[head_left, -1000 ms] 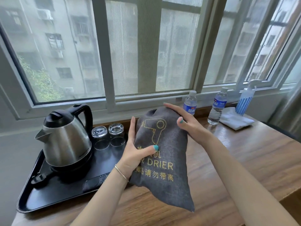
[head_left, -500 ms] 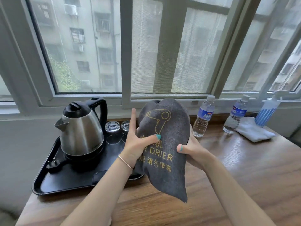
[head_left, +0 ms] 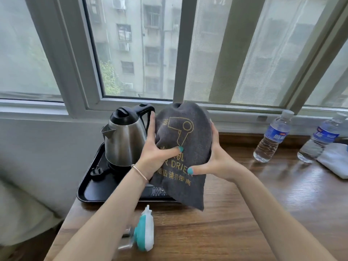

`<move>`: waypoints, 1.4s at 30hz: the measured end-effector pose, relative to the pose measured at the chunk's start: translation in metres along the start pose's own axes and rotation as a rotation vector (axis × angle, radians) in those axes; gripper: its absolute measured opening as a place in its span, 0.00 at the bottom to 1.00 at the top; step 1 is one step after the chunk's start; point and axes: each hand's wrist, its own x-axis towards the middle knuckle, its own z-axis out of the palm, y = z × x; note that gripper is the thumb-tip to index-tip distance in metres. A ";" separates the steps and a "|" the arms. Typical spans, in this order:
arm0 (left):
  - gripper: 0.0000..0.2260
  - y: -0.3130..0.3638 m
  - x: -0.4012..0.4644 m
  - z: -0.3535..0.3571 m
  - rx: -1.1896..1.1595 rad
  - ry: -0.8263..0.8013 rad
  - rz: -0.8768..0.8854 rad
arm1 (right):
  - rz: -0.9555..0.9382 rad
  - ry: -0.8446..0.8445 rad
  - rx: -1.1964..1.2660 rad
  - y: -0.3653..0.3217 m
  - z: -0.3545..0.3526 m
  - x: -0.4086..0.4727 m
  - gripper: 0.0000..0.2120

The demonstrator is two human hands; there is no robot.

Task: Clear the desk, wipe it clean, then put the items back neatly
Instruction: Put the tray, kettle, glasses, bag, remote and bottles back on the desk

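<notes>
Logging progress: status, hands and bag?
Left hand and right hand grip bag, lifted. Tray and kettle close left.

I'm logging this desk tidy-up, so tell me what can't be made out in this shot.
- Head view: what the hair drier bag holds; cloth covers it.
- Black tray right end: bag hides it.
- White cloth: cut by right edge.
- Bottle label text: too small.

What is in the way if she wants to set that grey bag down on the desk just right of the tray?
Nothing visible. Both hands, left hand and right hand, grip the grey hair-drier bag above the black tray edge. The wooden desk beside it looks bare; the water bottles stand farther right.
</notes>
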 end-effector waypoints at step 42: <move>0.56 -0.086 -0.004 -0.046 0.829 0.054 0.049 | 0.009 0.199 -0.284 0.106 0.032 0.044 0.65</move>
